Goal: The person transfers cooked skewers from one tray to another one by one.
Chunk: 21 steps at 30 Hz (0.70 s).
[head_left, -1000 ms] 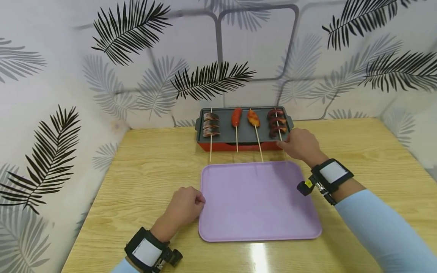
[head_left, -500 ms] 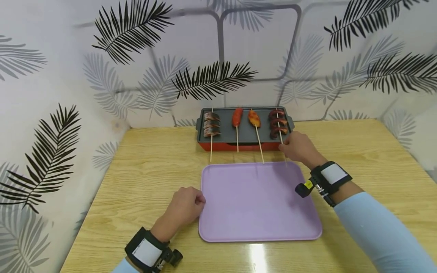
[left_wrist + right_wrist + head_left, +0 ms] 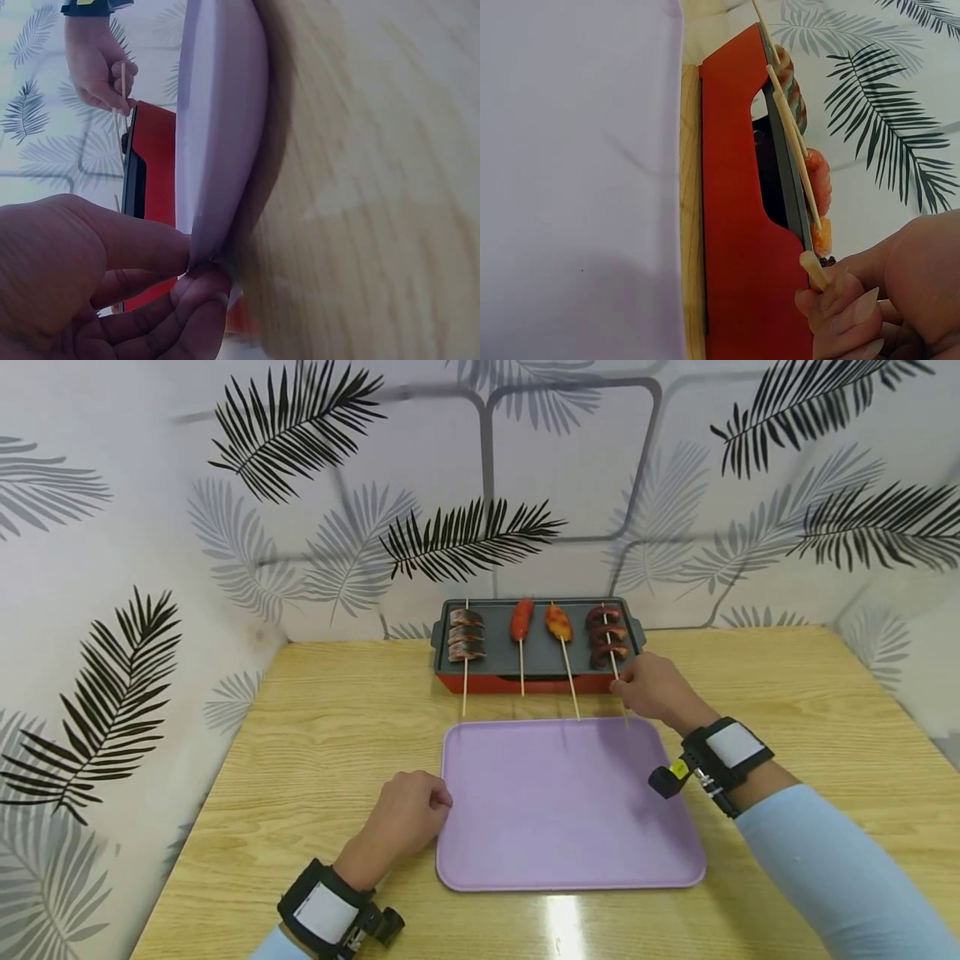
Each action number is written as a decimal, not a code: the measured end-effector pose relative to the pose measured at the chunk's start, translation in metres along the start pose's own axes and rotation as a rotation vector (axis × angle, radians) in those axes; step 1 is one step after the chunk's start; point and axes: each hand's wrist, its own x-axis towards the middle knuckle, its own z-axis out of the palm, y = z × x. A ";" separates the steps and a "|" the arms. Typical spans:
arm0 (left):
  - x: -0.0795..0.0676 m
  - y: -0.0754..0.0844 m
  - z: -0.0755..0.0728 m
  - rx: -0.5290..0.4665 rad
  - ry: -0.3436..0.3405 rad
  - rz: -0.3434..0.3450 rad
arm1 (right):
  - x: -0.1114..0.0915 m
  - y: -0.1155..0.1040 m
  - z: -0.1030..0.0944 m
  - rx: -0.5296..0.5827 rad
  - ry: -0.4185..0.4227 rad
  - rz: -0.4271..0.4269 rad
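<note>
My left hand point(image 3: 411, 810) pinches the left rim of a lilac tray point(image 3: 570, 810) between thumb and fingers, plain in the left wrist view. At the right end of a small red grill point(image 3: 739, 202), my right hand point(image 3: 654, 687) pinches the wooden stick of a skewer of dark reddish curled pieces point(image 3: 606, 635), which look like octopus tentacle. Those pieces overlap the grill's dark top plate point(image 3: 498, 647) in the head view. Left of them are a golden-brown oval skewer point(image 3: 558, 622), a red sausage skewer point(image 3: 521, 620) and a skewer of fish slices point(image 3: 467, 637).
The grill stands at the back of a wooden table point(image 3: 337, 718), against a leaf-patterned wall point(image 3: 420, 452). Several sticks jut over its front side toward the tray, which lies just in front. A light reflection shows on the table's near part.
My right hand has moved slightly toward me with the curled-piece skewer, whose far end has shifted a little left. The left hand stays at the tray rim.
</note>
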 end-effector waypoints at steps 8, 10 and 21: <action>0.001 -0.002 -0.001 -0.006 -0.004 0.003 | -0.017 -0.001 -0.005 -0.021 0.032 -0.072; 0.001 -0.002 -0.001 -0.007 -0.003 0.000 | -0.025 -0.001 -0.006 -0.018 0.039 -0.096; 0.000 -0.001 0.002 -0.015 -0.004 0.027 | -0.070 0.006 0.000 -0.016 0.044 -0.126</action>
